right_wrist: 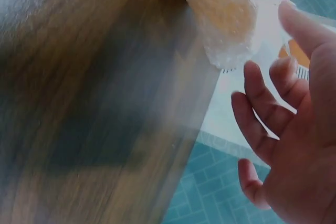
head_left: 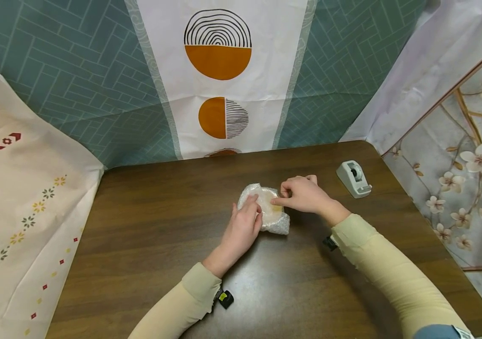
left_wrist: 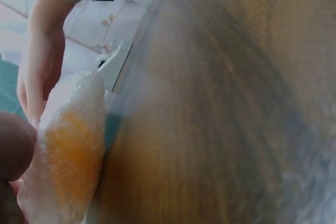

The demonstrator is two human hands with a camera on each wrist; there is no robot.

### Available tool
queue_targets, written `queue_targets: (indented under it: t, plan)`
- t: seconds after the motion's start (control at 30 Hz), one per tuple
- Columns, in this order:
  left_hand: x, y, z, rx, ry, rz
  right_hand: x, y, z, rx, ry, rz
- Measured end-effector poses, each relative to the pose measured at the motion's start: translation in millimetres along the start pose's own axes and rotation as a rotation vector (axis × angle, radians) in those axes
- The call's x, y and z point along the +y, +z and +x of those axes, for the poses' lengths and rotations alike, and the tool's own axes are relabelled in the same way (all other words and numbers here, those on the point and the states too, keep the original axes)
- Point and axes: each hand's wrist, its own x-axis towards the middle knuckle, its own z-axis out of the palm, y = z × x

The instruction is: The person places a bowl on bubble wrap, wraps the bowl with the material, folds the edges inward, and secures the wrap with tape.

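Observation:
A bubble-wrapped bundle [head_left: 275,225] sits on the brown table, with something orange-yellow showing through the wrap [left_wrist: 73,153]. My left hand [head_left: 244,225] lies over its left side, fingers resting on top. From the right, my right hand [head_left: 304,195] reaches in and touches the upper face with its thumb [right_wrist: 302,27]. The other right fingers [right_wrist: 257,119] are spread and loosely bent beside the bundle, holding nothing. In the left wrist view only part of the left hand [left_wrist: 13,148] appears, close against the wrap.
A white tape dispenser [head_left: 353,179] stands to the right, beyond the right hand. The wooden table [head_left: 147,235] ends at a patterned cloth backdrop [head_left: 118,94] behind, with hanging cloths at both sides. Both wrists wear small black cameras [head_left: 225,299].

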Motion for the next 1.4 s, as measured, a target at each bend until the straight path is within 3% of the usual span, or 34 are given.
queue_targets:
  t: [0.13,0.53,0.8,0.97,1.07,1.3,1.4]
  plan:
    - [6.3,-1.2,1.2,0.016,0.014,0.143,-4.9,3.6,2.4,0.026,0.030,-0.029]
    - [25.0,-6.5,16.7,-0.174,-0.032,0.472,-14.4,13.9,7.2,0.026,0.146,-0.173]
    - [28.9,2.0,28.2,-0.143,0.060,0.682,-13.9,18.4,7.0,0.009,0.196,-0.175]
    - [30.6,0.2,32.7,-0.200,0.108,0.791,-14.6,21.7,6.5,0.014,0.233,-0.160]
    - [27.3,-5.7,33.1,-0.277,0.124,0.773,-14.9,24.0,6.7,0.003,0.255,-0.160]
    - [13.9,-23.2,29.8,-0.470,0.110,0.572,-16.0,25.0,6.1,-0.038,0.299,-0.145]
    - [11.5,-25.8,27.2,-0.518,0.089,0.519,-16.4,25.1,5.7,-0.047,0.312,-0.131]
